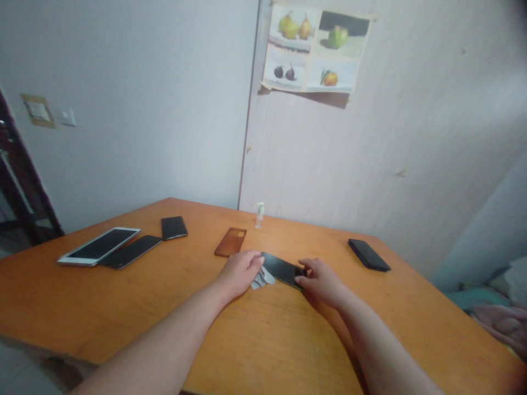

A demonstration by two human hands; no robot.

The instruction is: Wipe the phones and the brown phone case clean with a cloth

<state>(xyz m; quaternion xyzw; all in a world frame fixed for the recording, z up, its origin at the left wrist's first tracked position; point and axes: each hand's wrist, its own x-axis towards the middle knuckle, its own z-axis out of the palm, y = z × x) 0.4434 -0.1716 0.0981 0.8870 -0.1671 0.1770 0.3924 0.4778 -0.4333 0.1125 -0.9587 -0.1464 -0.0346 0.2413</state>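
A dark smartphone (282, 269) lies between my hands, low over the wooden table, its black screen facing up. My right hand (321, 280) is closed on the phone's right end, with thumb and fingers on opposite edges. At the phone's left end, my left hand (242, 271) is closed on a crumpled grey cloth (262, 278), which sticks out below the thumb. Its fingertips are partly hidden, so any contact with the phone is unclear. Just beyond my left hand lies a brown translucent phone case (231, 242). A small clear pump bottle (259, 215) stands upright behind the phone.
On the left of the table (164, 296) lie a white tablet (101, 246), a dark phone-like slab (132, 252) touching it, and a small black flat item (173, 227). A black wallet-like item (368, 255) lies at the right. A wall stands behind the table's far edge.
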